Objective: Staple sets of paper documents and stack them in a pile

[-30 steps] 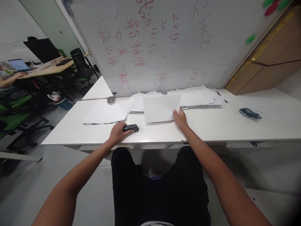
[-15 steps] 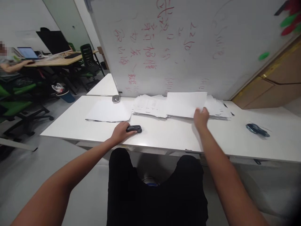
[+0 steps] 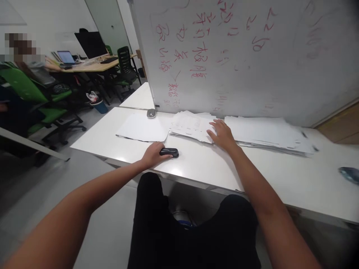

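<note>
My left hand [image 3: 153,155] rests on the white table [image 3: 202,168] with its fingers curled round the end of a small black stapler [image 3: 169,152]. My right hand [image 3: 223,135] lies flat, fingers spread, on the right edge of a loose stack of white papers [image 3: 192,125]. A second, wider pile of white sheets [image 3: 266,130] spreads out just to its right. A single white sheet [image 3: 143,127] lies to the left of the stapler.
A whiteboard [image 3: 238,48] with red writing stands behind the papers. A small silver object [image 3: 151,113] sits at its foot. A dark object [image 3: 350,174] lies at the far right table edge. At left are green chairs [image 3: 30,97], a desk with a laptop [image 3: 66,56] and a seated person.
My right hand laid a sheet on the right pile, then came back left onto the middle stack. My left hand stayed on the stapler. The view swung left.
</note>
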The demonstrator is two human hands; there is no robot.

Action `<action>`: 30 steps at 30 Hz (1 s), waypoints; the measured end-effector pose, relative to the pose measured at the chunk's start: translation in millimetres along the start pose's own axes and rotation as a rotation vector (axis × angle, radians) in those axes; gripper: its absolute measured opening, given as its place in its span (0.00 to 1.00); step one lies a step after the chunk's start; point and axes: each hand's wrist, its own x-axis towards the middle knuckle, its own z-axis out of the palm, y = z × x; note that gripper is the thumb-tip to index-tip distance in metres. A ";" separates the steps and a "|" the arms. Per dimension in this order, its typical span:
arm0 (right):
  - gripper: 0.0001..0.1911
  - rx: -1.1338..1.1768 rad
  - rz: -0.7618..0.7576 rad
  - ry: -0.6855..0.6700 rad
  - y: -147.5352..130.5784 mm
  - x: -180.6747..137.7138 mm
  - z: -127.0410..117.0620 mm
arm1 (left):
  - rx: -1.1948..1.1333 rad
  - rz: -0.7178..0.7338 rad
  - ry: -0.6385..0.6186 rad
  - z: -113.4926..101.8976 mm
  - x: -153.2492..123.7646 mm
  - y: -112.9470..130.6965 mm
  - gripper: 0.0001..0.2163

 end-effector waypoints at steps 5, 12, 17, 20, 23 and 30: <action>0.37 0.021 -0.104 -0.288 -30.1 0.1 18.3 | 0.015 -0.026 -0.016 -1.7 0.0 2.6 0.19; 0.29 -0.114 -0.134 -0.222 -35.0 -17.7 19.8 | 0.026 -0.031 0.003 0.9 0.3 2.0 0.19; 0.24 -0.166 -0.195 -0.160 -44.1 -20.2 15.7 | 0.025 -0.044 0.001 0.9 0.0 3.3 0.18; 0.23 -0.161 -0.198 -0.154 -46.5 -21.5 12.9 | 0.030 -0.049 -0.004 0.4 0.1 4.1 0.18; 0.21 -0.131 -0.264 -0.142 -48.5 -22.4 10.6 | 0.036 -0.052 -0.003 -0.1 0.2 4.6 0.19; 0.19 -0.116 -0.302 -0.115 -50.9 -22.0 13.5 | 0.036 -0.052 -0.010 -1.8 0.2 6.3 0.19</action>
